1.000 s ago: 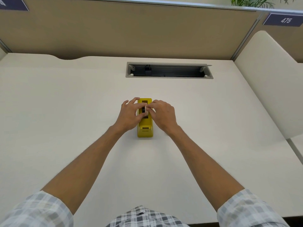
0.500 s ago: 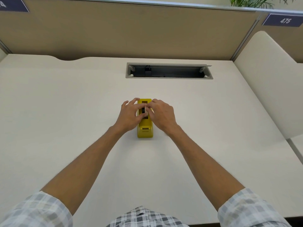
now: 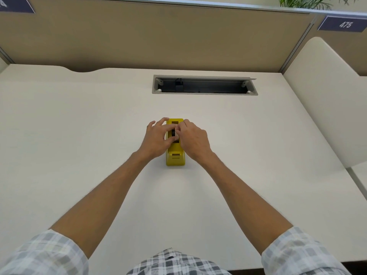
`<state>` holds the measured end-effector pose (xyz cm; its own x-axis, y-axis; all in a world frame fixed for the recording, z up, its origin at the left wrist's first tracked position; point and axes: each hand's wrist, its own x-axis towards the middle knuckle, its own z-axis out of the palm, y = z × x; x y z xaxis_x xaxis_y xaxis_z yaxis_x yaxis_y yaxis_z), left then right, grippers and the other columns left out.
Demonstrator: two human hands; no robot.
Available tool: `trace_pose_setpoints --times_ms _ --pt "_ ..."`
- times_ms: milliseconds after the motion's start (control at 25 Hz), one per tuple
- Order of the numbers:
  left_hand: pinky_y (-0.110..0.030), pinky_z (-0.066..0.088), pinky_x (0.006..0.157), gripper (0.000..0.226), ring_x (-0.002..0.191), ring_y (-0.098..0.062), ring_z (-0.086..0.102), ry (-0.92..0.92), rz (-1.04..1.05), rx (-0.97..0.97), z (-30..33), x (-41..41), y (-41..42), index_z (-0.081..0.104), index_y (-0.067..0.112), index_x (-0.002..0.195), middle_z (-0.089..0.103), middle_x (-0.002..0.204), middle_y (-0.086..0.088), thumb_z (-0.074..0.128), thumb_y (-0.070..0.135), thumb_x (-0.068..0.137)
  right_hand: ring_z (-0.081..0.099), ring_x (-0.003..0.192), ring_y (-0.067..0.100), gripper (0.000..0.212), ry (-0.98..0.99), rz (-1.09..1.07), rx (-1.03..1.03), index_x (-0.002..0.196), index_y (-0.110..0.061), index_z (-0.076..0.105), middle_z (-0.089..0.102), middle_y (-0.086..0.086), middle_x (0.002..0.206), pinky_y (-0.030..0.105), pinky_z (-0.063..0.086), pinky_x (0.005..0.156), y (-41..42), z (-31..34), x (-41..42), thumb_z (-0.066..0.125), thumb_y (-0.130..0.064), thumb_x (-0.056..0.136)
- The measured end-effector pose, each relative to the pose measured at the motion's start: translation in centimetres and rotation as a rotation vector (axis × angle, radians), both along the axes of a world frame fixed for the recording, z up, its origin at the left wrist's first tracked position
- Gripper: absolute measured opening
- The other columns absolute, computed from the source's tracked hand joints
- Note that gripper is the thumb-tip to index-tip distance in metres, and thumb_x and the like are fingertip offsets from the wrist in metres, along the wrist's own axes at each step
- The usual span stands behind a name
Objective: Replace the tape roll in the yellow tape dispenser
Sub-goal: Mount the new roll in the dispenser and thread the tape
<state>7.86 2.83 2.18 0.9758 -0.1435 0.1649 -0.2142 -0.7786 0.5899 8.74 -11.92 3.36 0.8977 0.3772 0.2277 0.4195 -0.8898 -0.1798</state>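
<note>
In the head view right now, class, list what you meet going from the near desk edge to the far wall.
Checked sleeves → yellow tape dispenser under both hands → open cable tray → tan partition → number sign 475.

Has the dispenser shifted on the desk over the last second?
No. The dispenser sits at the same spot below the cable slot, both hands at its top slot.
</note>
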Motion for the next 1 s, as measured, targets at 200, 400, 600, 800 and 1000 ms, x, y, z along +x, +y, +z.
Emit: trace_pose_setpoints --times_ms 200,400,600,800,1000 --pt "-0.048 0.014 0.116 0.031 0.138 -0.019 0.034 -0.010 0.007 -0.031 -0.2 -0.2 0.0 0.062 0.026 0.122 0.056 0.135 -0.003 0.063 0.031 0.091 0.057 0.088 0.022 0.016 0.049 0.000 0.037 0.109 -0.012 0.056 0.058 0.004 0.103 0.031 0.035 0.055 -0.2 -0.3 -0.5 0.045 -0.020 0.100" --pt "-0.049 0.016 0.116 0.037 0.137 -0.021 0.037 -0.006 0.013 -0.040 -0.3 -0.3 0.0 0.060 0.022 0.126 0.054 0.137 -0.004 0.061 0.034 0.091 0.057 0.085 0.022 0.015 0.074 -0.012 0.091 0.109 -0.012 0.056 0.057 0.004 0.102 0.029 0.035 0.057 -0.4 -0.6 -1.5 0.045 -0.020 0.101" --pt "-0.048 0.014 0.116 0.040 0.138 -0.022 0.035 0.001 0.016 -0.004 -0.4 -0.3 0.1 0.057 0.021 0.130 0.050 0.142 -0.005 0.059 0.034 0.093 0.057 0.085 0.021 0.017 0.084 -0.038 0.120 0.108 -0.014 0.056 0.058 0.003 0.103 0.030 0.036 0.056 -0.5 -0.7 -2.3 0.042 -0.022 0.102" --pt "-0.049 0.013 0.117 0.043 0.141 -0.022 0.029 0.004 0.011 0.032 -0.5 -0.3 0.1 0.054 0.021 0.133 0.046 0.146 -0.006 0.059 0.034 0.093 0.057 0.082 0.022 0.021 0.097 -0.074 0.139 0.107 -0.014 0.057 0.057 0.002 0.102 0.031 0.035 0.056 -0.6 -0.9 -3.2 0.039 -0.026 0.104" --pt "-0.050 0.013 0.117 0.047 0.144 -0.020 0.025 0.010 -0.008 0.047 -0.8 -0.3 0.1 0.051 0.021 0.136 0.044 0.147 -0.005 0.060 0.033 0.092 0.059 0.083 0.021 0.021 0.084 -0.086 0.173 0.109 -0.013 0.058 0.059 0.002 0.103 0.030 0.038 0.057 -0.8 -0.6 -3.4 0.041 -0.026 0.103"
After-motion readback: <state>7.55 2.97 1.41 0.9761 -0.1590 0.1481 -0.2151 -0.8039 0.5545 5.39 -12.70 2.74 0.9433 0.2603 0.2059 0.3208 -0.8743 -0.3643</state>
